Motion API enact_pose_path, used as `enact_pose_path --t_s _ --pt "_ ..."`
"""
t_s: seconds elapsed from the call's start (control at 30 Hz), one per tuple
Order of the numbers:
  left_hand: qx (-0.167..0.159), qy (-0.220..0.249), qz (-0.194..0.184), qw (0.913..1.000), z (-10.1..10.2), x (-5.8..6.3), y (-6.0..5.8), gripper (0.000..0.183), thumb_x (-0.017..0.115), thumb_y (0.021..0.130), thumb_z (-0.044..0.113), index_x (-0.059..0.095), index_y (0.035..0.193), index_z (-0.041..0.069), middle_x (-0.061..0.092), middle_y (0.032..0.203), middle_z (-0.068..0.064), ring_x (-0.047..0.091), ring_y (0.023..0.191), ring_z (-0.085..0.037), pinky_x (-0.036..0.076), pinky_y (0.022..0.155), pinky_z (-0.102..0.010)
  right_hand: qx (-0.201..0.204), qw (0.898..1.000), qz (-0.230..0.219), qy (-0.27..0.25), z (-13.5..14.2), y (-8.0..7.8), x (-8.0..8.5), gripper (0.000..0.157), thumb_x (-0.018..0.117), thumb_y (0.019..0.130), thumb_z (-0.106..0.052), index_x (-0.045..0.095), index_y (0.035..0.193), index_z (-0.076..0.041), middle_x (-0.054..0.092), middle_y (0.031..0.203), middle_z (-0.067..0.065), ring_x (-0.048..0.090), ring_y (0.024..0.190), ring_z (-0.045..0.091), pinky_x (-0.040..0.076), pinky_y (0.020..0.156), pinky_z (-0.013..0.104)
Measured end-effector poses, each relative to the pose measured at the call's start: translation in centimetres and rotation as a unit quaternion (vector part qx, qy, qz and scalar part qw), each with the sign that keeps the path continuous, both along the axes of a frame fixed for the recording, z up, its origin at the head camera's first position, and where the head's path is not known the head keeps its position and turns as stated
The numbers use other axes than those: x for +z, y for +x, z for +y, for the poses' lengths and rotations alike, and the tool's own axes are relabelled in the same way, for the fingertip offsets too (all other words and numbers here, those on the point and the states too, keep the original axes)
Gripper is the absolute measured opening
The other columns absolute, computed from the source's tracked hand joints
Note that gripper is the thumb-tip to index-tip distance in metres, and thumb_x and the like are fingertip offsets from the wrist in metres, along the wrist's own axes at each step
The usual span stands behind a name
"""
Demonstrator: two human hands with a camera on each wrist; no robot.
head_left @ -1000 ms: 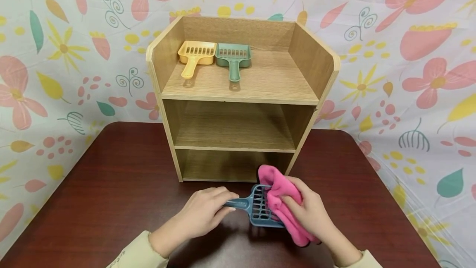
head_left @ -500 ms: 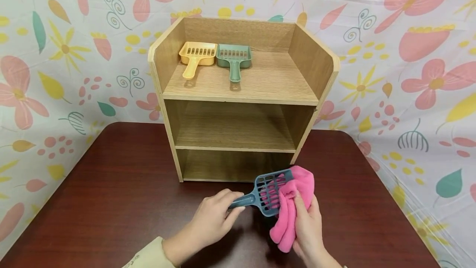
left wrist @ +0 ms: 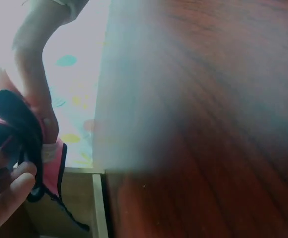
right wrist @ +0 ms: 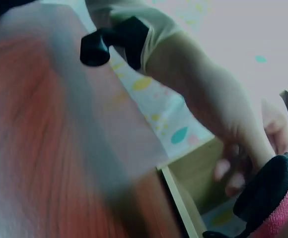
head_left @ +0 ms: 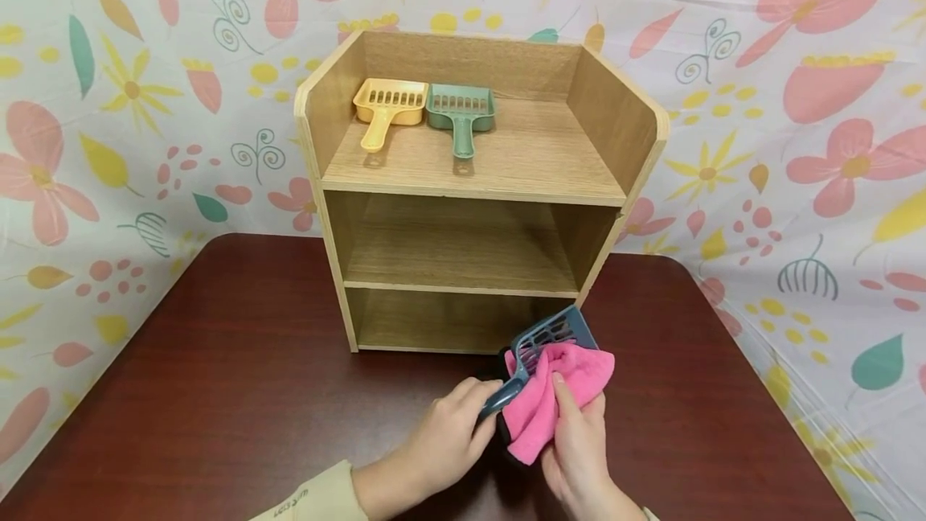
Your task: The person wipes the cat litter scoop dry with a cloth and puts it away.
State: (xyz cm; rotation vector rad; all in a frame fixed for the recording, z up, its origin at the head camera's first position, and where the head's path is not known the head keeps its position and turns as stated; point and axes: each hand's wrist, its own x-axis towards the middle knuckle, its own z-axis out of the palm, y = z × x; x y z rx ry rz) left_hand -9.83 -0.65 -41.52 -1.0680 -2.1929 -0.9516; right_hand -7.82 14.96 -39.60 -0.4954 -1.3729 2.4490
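A blue slotted litter scoop (head_left: pixel 553 334) is tilted up in front of the shelf's lower right corner. My left hand (head_left: pixel 450 434) grips it by the handle. Against the scoop's near side and underside lies a pink cloth (head_left: pixel 560 392) with a dark edge, bunched in my right hand (head_left: pixel 579 449), whose thumb presses on it. The pink cloth (left wrist: pixel 53 171) also shows in the left wrist view, partly behind the fingers. In the right wrist view the left hand (right wrist: pixel 253 144) appears beyond the cloth (right wrist: pixel 285 208); the scoop is hard to make out there.
A wooden shelf unit (head_left: pixel 463 198) stands on the dark red table (head_left: pixel 217 360). On its top board a yellow litter scoop (head_left: pixel 391 103) and a green one (head_left: pixel 461 115) lie side by side, handles toward me. Behind hangs a flower-patterned sheet (head_left: pixel 159 143).
The blue scoop has swung from lying sideways to pointing up and right, its head tipped. Both hands came closer together, the left moving right, and the cloth shifted along the scoop.
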Motion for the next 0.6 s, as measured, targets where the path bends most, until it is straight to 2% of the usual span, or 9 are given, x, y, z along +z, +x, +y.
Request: enact_pose_path --t_s 0.17,0.33,0.4,0.47,0.53,0.6 --pt "-0.017 0.0 0.016 0.9997 -0.6 0.3 -0.4 0.029 0.068 0.084 0.009 0.061 0.111 0.002 0.063 0.091 -0.004 0.062 0.07 -0.009 0.052 0.064 -0.017 -0.044 0.999 0.003 0.015 1.1 -0.7 -0.1 0.031 0.054 0.096 -0.014 0.039 0.123 -0.018 0.061 0.111 -0.005 0.065 0.096 0.005 0.052 0.084 0.021" --pt "-0.002 -0.02 0.001 0.9998 -1.8 0.8 -0.4 0.028 0.067 0.086 0.013 0.063 0.111 0.004 0.064 0.09 -0.001 0.059 0.068 -0.006 0.051 0.062 -0.018 -0.053 0.998 -0.019 0.026 2.6 -0.8 0.2 0.026 0.053 0.097 -0.021 0.037 0.118 -0.02 0.058 0.108 -0.006 0.064 0.093 0.002 0.052 0.082 0.017" --pt "0.004 -0.022 -0.004 0.9997 -2.4 1.0 -0.4 0.027 0.067 0.086 0.013 0.063 0.111 0.004 0.064 0.09 0.0 0.058 0.067 -0.005 0.05 0.061 -0.017 -0.036 0.999 -0.024 0.023 3.3 -0.8 0.5 0.025 0.051 0.097 -0.025 0.036 0.117 -0.021 0.056 0.109 -0.007 0.062 0.092 0.001 0.051 0.082 0.016" --pt "0.007 -0.02 -0.006 0.9998 -2.8 1.3 -0.5 0.027 0.068 0.085 0.013 0.063 0.11 0.005 0.063 0.089 0.0 0.056 0.067 -0.004 0.048 0.06 -0.016 -0.005 1.0 -0.006 0.007 4.1 -0.8 0.6 0.025 0.049 0.098 -0.029 0.035 0.117 -0.021 0.055 0.107 -0.007 0.061 0.091 0.001 0.05 0.081 0.015" --pt "0.007 -0.016 -0.005 0.9998 -3.3 1.6 -0.5 0.027 0.068 0.084 0.012 0.064 0.11 0.005 0.063 0.088 0.001 0.053 0.065 -0.002 0.047 0.059 -0.014 0.035 0.998 0.044 -0.024 4.9 -0.7 0.6 0.021 0.045 0.099 -0.032 0.037 0.116 -0.02 0.057 0.102 -0.007 0.061 0.088 0.002 0.051 0.079 0.015" --pt "0.01 -0.01 -0.002 0.9999 -3.6 1.9 -0.6 0.027 0.069 0.083 0.011 0.064 0.109 0.005 0.062 0.086 0.001 0.051 0.064 -0.001 0.045 0.058 -0.012 0.09 0.989 0.098 -0.059 5.7 -0.6 0.4 0.022 0.039 0.101 -0.035 0.041 0.115 -0.018 0.061 0.099 -0.007 0.063 0.087 0.004 0.051 0.078 0.016"
